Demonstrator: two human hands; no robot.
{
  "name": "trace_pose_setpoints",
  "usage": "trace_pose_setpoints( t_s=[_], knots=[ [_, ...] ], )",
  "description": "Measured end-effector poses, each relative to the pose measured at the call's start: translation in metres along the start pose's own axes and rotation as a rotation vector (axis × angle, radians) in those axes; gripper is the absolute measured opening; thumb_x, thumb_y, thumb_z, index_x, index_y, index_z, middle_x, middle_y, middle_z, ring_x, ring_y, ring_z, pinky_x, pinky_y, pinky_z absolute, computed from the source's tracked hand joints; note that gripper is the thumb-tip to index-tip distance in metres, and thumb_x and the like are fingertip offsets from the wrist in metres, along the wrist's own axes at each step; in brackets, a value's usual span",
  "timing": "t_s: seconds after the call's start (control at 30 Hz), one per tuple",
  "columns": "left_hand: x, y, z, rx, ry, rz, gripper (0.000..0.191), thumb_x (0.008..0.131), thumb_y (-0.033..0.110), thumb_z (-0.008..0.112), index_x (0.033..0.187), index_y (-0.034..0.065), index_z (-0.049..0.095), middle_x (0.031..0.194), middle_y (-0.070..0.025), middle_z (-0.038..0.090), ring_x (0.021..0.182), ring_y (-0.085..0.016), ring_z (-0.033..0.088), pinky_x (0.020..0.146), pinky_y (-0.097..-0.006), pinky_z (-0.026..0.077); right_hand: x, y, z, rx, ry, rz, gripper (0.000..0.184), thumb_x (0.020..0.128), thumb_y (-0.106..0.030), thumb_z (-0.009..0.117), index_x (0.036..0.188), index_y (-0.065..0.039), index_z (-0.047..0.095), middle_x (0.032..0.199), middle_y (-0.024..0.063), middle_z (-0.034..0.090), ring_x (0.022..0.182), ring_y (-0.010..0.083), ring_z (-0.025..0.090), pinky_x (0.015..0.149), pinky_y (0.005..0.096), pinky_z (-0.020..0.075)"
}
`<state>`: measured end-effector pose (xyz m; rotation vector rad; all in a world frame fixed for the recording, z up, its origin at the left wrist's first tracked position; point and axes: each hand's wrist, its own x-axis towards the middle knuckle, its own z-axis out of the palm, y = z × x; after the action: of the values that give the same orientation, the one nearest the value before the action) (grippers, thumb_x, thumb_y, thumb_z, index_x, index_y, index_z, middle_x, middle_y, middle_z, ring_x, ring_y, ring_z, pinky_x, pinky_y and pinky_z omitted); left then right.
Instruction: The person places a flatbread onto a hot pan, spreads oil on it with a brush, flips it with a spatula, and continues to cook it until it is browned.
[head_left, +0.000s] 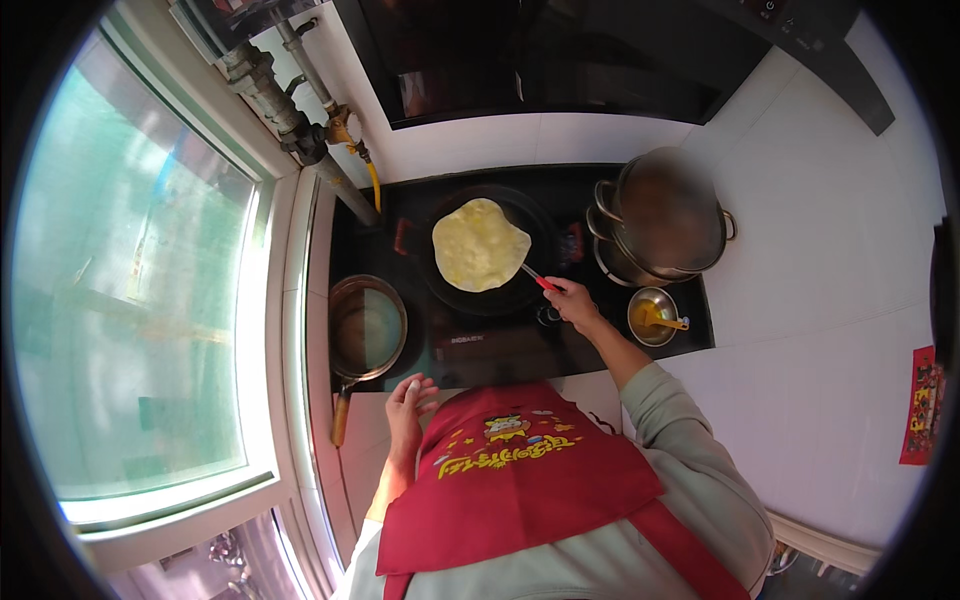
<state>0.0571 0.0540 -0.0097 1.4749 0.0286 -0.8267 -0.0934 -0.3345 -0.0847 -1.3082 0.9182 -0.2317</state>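
Observation:
A pale, round flatbread lies in a wide black pan on the stove. My right hand grips the red handle of a utensil; its metal shaft reaches to the flatbread's lower right edge, and its far end is hidden beneath the bread. My left hand holds nothing, fingers apart and slightly curled, in front of the stove's near edge. Close to it on the left stands a saucepan with a wooden handle.
A stacked steel pot stands on the right burner, its top blurred. In front of it, a small metal bowl holds yellow liquid and a yellow brush. Gas pipes run down the back left, beside a window. A black range hood hangs above.

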Motion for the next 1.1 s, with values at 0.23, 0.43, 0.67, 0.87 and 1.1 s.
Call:
trace_pose_setpoints(
  t_s=[0.23, 0.43, 0.67, 0.87, 1.1],
  knots=[
    [-0.015, -0.004, -0.001, -0.011, 0.067, 0.014, 0.04, 0.104, 0.031, 0.06, 0.129, -0.0015, 0.062, 0.115, -0.0139, 0.071, 0.098, -0.021, 0.072, 0.076, -0.033, 0.06, -0.036, -0.018, -0.014, 0.319, 0.006, 0.105, 0.05, 0.097, -0.008, 0.068, 0.144, -0.002, 0.056, 0.077, -0.0049, 0.053, 0.057, 0.0022, 0.042, 0.044, 0.0196, 0.0297],
    [-0.014, -0.002, 0.001, -0.034, 0.075, 0.009, 0.036, 0.105, 0.026, 0.06, 0.128, -0.0012, 0.062, 0.114, -0.0137, 0.071, 0.098, -0.02, 0.073, 0.074, -0.0314, 0.061, -0.049, -0.071, -0.05, 0.026, 0.169, -0.104, 0.044, 0.095, -0.012, 0.071, 0.138, -0.006, 0.063, 0.08, 0.0022, 0.067, 0.061, 0.0079, 0.056, 0.05, 0.0244, 0.0426],
    [-0.013, 0.001, -0.002, -0.047, 0.072, 0.025, 0.038, 0.104, 0.029, 0.061, 0.128, -0.0008, 0.062, 0.115, -0.0141, 0.071, 0.097, -0.021, 0.073, 0.075, -0.0318, 0.06, -0.059, -0.053, 0.008, -0.617, 0.418, -0.572, 0.04, 0.091, -0.014, 0.071, 0.131, -0.015, 0.067, 0.106, 0.0215, 0.072, 0.095, 0.042, 0.068, 0.079, 0.0463, 0.0562],
    [-0.04, 0.012, -0.022, -0.062, 0.112, 0.093, 0.033, 0.106, 0.02, 0.056, 0.128, -0.0037, 0.062, 0.115, -0.0158, 0.071, 0.098, -0.021, 0.072, 0.075, -0.0324, 0.062, -0.067, -0.025, 0.06, -0.765, 0.417, -0.55, 0.045, 0.091, -0.011, 0.07, 0.135, -0.018, 0.064, 0.101, 0.0174, 0.073, 0.09, 0.0387, 0.071, 0.076, 0.0457, 0.0565],
    [-0.05, 0.021, -0.033, -0.064, 0.239, 0.084, 0.033, 0.105, 0.017, 0.054, 0.128, -0.0056, 0.061, 0.114, -0.0176, 0.07, 0.096, -0.023, 0.072, 0.075, -0.0341, 0.061, -0.095, -0.027, 0.033, -1.046, 0.432, -0.557, 0.048, 0.092, -0.013, 0.068, 0.138, -0.024, 0.063, 0.088, 0.0108, 0.069, 0.076, 0.0314, 0.07, 0.065, 0.0436, 0.0555]
  ],
)
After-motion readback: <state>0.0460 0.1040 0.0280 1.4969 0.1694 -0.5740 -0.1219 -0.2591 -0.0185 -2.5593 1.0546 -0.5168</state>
